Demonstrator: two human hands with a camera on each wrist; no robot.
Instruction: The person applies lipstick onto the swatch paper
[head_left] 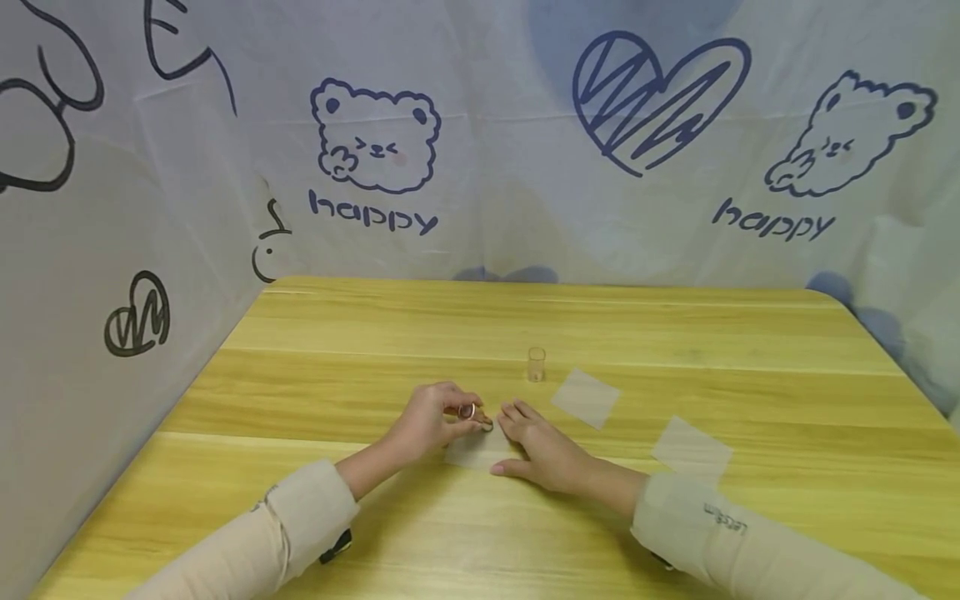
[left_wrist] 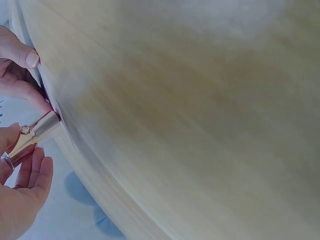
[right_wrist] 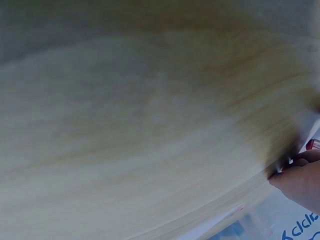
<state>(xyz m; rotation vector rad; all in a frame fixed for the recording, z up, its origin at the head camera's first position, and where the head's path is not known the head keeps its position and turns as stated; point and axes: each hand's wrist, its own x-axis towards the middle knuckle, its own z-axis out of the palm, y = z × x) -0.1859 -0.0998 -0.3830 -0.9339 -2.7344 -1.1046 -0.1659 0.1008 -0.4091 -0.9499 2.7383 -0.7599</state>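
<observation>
My left hand (head_left: 431, 421) grips a small shiny rose-gold metal tool (left_wrist: 32, 136) between thumb and fingers. It has a wide silvery end and a round loop, and its exact kind is unclear. In the head view, its end meets a whitish paper sheet (head_left: 467, 454) on the table. Just to the right, my right hand (head_left: 551, 454) rests on the same sheet, fingers extended and thumb spread. The right wrist view shows only part of this right hand (right_wrist: 300, 180) at its edge.
Beyond the hands stands a small clear, pinkish, cup-like piece (head_left: 536, 367). Two more whitish square sheets lie to the right, a nearer-middle paper (head_left: 587, 397) and a farther-right paper (head_left: 692, 450). The wooden table (head_left: 360, 333) is enclosed by a printed white cloth (head_left: 510, 167).
</observation>
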